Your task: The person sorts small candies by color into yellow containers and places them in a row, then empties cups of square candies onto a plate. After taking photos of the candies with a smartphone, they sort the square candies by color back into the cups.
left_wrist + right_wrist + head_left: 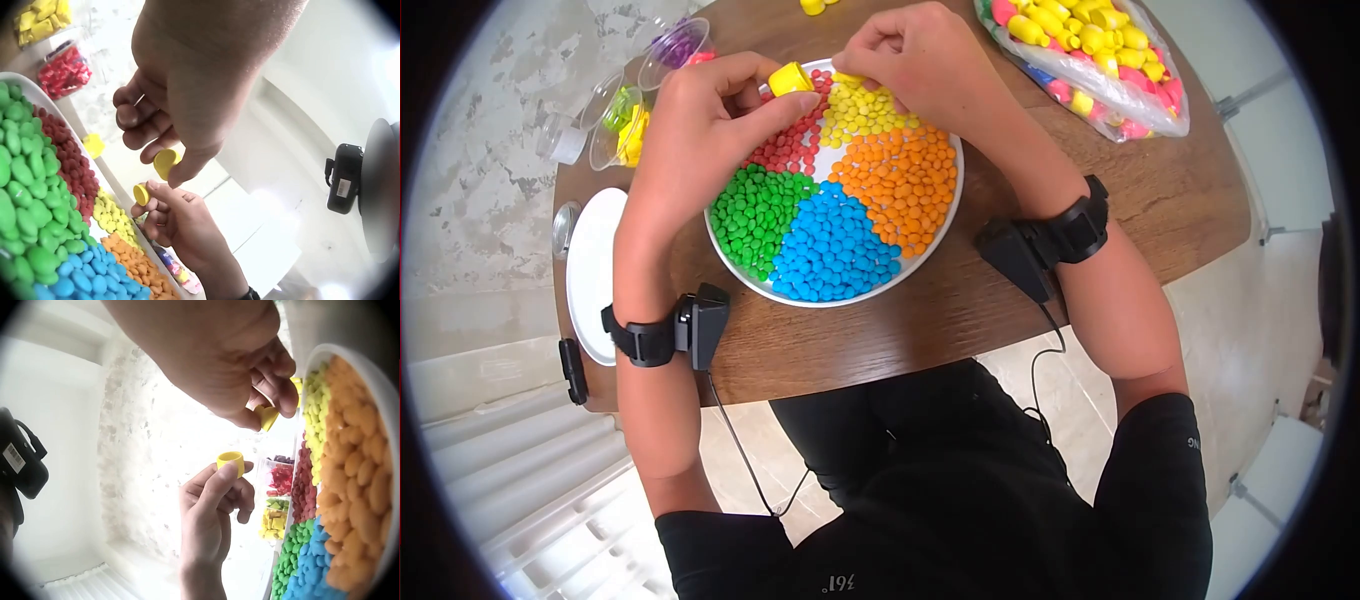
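My left hand (pixel 710 120) pinches a small yellow open-topped plastic cup (pixel 789 79) between thumb and fingers, over the red candies (pixel 790 148). In the right wrist view the cup (pixel 230 464) shows its open rim. Across from it, my right hand (pixel 930 65) pinches a smaller yellow plastic piece (pixel 142 195), round like a cap, above the yellow candies (pixel 865 112). The two pieces are apart. Below both hands sits a round white plate (pixel 718 245), its button-shaped candies sorted into red, yellow, orange, blue and green wedges.
A clear plastic bag (pixel 1145 115) of yellow and pink capsule-like pieces lies at the back right. Clear cups (pixel 605 150) with coloured pieces stand at the back left. A white oval plate (pixel 595 275) is at the table's left edge, a black object (pixel 572 370) near it.
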A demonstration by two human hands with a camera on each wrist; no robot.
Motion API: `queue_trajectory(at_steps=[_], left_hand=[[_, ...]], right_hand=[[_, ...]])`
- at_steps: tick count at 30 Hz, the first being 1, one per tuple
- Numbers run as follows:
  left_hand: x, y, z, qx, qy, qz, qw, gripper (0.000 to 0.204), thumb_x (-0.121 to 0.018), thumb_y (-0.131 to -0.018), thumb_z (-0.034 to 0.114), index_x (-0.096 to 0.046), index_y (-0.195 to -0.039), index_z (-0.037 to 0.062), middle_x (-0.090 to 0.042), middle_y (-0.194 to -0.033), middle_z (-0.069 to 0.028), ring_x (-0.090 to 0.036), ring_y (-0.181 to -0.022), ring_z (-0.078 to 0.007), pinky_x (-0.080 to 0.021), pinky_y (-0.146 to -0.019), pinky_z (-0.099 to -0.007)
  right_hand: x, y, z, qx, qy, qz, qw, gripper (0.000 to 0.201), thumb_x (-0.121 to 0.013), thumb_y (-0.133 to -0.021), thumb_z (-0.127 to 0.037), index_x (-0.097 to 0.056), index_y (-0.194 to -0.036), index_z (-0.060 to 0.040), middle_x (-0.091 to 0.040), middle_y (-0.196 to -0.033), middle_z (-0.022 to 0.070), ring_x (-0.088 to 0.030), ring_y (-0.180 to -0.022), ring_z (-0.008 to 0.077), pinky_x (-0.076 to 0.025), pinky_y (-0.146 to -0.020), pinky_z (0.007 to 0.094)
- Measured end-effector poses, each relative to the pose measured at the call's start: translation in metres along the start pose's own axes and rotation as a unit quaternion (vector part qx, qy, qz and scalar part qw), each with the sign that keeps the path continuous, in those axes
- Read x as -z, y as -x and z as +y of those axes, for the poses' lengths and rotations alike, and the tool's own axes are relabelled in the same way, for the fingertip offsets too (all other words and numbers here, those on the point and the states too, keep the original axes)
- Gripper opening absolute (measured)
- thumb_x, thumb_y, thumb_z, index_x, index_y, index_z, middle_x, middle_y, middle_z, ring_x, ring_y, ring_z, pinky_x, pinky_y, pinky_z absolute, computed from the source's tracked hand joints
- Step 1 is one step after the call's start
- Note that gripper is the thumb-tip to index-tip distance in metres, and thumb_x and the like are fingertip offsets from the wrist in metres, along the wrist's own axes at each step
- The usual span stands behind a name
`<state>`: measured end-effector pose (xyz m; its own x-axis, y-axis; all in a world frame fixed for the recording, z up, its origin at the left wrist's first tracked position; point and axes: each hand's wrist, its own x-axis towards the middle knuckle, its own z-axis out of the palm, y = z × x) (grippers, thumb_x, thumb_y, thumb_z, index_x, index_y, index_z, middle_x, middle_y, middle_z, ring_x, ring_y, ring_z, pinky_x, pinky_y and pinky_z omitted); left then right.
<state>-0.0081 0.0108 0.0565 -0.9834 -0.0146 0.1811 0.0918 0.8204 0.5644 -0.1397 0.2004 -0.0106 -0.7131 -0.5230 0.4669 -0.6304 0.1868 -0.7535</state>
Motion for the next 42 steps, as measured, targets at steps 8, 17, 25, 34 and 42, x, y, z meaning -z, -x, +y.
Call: queue_trajectory(at_steps=[8, 17, 25, 34, 42], left_hand=[[-0.02, 0.016, -0.024, -0.007, 0.142, 0.085, 0.986, 0.025, -0.084, -0.09, 0.015, -0.078, -0.108, -0.0012, -0.056, -0.066, 0.0038, -0.048, -0.061, -0.0035, -0.037, -0.057, -0.0233], [-0.022, 0.019, -0.028, -0.01, 0.104, 0.118, 0.988, 0.023, -0.082, -0.092, 0.013, -0.078, -0.111, 0.0003, -0.055, -0.067, 0.0075, -0.045, -0.062, -0.0018, -0.033, -0.057, -0.0228], [-0.026, 0.019, -0.031, -0.01, 0.093, 0.122, 0.988, 0.025, -0.083, -0.091, 0.015, -0.078, -0.113, 0.0022, -0.056, -0.067, 0.0074, -0.048, -0.062, -0.0013, -0.035, -0.057, -0.0218], [-0.026, 0.019, -0.031, 0.0, 0.08, 0.125, 0.989, 0.027, -0.084, -0.091, 0.015, -0.078, -0.113, 0.0012, -0.057, -0.068, 0.0069, -0.048, -0.063, -0.002, -0.037, -0.057, -0.0218], [-0.029, 0.019, -0.035, -0.011, 0.098, 0.123, 0.987, 0.033, -0.085, -0.089, 0.011, -0.078, -0.12, 0.0002, -0.055, -0.071, 0.0082, -0.048, -0.066, -0.0013, -0.038, -0.059, -0.0203]], right_hand=[[0.005, 0.003, -0.005, -0.042, 0.024, -0.041, 0.998, 0.023, -0.076, -0.093, -0.021, -0.08, -0.095, 0.0013, -0.074, -0.074, 0.0032, -0.065, -0.066, 0.0069, -0.049, -0.061, 0.0243], [0.005, 0.005, -0.019, -0.076, -0.024, -0.03, 0.996, 0.022, -0.079, -0.088, -0.02, -0.081, -0.092, 0.0011, -0.072, -0.068, 0.0066, -0.064, -0.06, 0.0096, -0.049, -0.058, 0.0277], [0.006, 0.007, -0.019, -0.078, -0.012, -0.061, 0.995, 0.025, -0.078, -0.09, -0.022, -0.08, -0.092, 0.0029, -0.073, -0.069, 0.0066, -0.065, -0.062, 0.0088, -0.05, -0.06, 0.0255], [0.014, 0.004, -0.02, -0.118, 0.009, -0.036, 0.992, 0.025, -0.078, -0.09, -0.022, -0.08, -0.09, 0.0023, -0.073, -0.069, 0.0061, -0.063, -0.06, 0.0085, -0.048, -0.059, 0.0262], [0.013, 0.005, -0.009, -0.099, 0.008, -0.034, 0.994, 0.025, -0.079, -0.092, -0.023, -0.08, -0.09, 0.0022, -0.072, -0.068, 0.0043, -0.059, -0.056, 0.0068, -0.044, -0.054, 0.0255]])
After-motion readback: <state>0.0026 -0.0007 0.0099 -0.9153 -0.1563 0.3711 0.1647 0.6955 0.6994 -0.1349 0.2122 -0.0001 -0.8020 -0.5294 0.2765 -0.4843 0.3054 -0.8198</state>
